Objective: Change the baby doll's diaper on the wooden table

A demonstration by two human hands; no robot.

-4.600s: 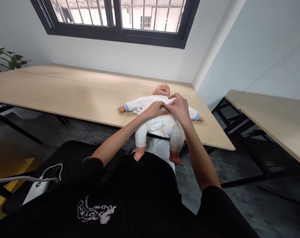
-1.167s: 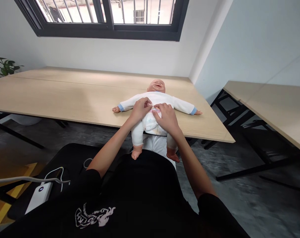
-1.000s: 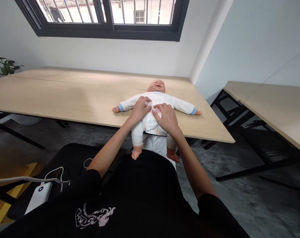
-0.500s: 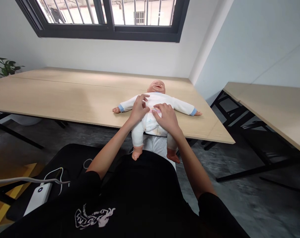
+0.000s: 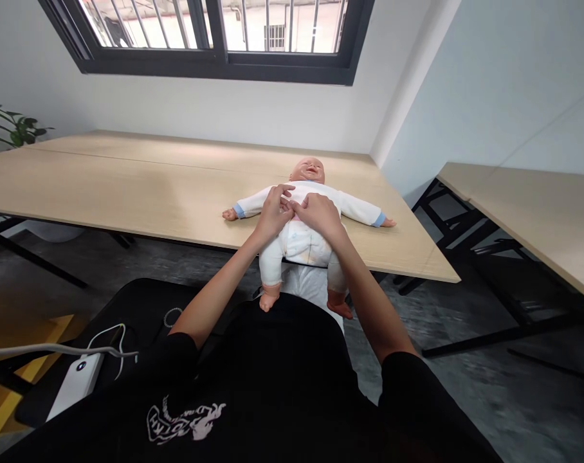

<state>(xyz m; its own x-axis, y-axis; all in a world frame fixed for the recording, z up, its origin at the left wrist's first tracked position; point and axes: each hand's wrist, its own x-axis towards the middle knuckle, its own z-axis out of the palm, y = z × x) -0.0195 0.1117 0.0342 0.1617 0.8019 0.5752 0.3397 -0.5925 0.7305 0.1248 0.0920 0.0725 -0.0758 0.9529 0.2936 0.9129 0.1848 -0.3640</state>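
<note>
A baby doll (image 5: 312, 188) in a white long-sleeved top with blue cuffs lies on its back, its head away from me. Its arms are spread, and its legs hang over the table's front edge. Round its hips is a white printed diaper (image 5: 305, 247). My left hand (image 5: 275, 211) is at the diaper's waist, thumb and forefinger closed on the edge and the other fingers curled above. From the other side my right hand (image 5: 319, 212) pinches the front of the waistband. The fingertips of both hands nearly meet, hiding the strip beneath them.
The doll lies on a long wooden table (image 5: 176, 186) below a barred window (image 5: 219, 61). A second table (image 5: 528, 206) stands to the right. At lower left, a black chair (image 5: 137, 296) holds a white power bank (image 5: 77, 386) with a cable. A plant (image 5: 15, 128) is at far left.
My right hand has moved left and slightly up along the diaper's waist, its fingers closing into a pinch beside my left hand. The left hand has barely moved.
</note>
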